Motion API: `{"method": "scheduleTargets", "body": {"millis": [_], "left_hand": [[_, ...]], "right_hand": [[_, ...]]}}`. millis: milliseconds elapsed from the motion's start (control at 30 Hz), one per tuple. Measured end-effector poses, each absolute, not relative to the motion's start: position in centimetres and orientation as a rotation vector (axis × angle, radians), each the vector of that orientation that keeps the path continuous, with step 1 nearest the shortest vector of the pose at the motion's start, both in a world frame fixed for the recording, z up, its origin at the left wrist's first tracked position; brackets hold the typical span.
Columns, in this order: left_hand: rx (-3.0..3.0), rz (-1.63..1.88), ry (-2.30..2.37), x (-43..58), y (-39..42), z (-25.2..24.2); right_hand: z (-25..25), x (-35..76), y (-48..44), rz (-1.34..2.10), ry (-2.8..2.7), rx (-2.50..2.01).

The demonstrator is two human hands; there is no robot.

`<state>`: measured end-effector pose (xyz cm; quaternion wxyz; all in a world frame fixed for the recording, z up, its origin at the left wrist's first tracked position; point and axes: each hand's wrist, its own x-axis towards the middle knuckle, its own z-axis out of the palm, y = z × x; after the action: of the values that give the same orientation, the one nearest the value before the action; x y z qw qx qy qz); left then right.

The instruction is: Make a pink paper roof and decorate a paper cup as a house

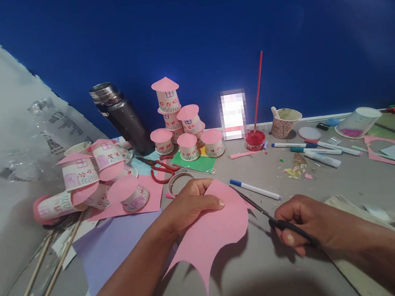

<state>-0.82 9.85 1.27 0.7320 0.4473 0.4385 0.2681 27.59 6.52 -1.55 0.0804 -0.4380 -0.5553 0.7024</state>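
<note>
Pink paper (217, 229): rounded outline partly cut
The left hand (194, 203) is pinching the paper; the right hand (304, 213) is gripping black scissors (287, 225); the outline is lacking closure.

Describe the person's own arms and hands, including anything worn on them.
The left hand and right hand wear no gloves. The forearms are bare as far as they show: no sleeve, watch or bracelet, and no ring visible.
</note>
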Motion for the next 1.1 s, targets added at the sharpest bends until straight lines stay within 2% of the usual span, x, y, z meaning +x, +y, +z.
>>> {"method": "scheduleTargets", "body": {"millis": [233, 433, 700, 833, 967, 1100], "left_hand": [[1.001, 0.541, 0.971, -0.8, 9.9, 1.4], [0.987, 0.521, 0.969, -0.1, 9.7, 1.1], [1.090, 0.402, 0.913, 2.0, 8.0, 0.1], [0.927, 0.590, 0.859, 2.3, 8.3, 0.3], [0.944, 0.828, 0.915, 2.4, 8.7, 0.0], [1.413, 0.527, 0.996, 3.3, 7.1, -1.2]], "right_hand": [[-1.8, 27.7, 6.3, 2.064, -1.668, -1.296], [-2.1, 26.8, 6.0, 1.942, -1.321, -1.305], [-1.8, 25.0, 5.8, 1.846, -1.293, -1.184], [-2.0, 24.8, 5.9, 1.765, -1.180, -1.189], [-2.3, 24.9, 6.5, 1.723, -0.862, -0.993], [-2.1, 24.5, 6.7, 1.685, -0.685, -0.899]]}}
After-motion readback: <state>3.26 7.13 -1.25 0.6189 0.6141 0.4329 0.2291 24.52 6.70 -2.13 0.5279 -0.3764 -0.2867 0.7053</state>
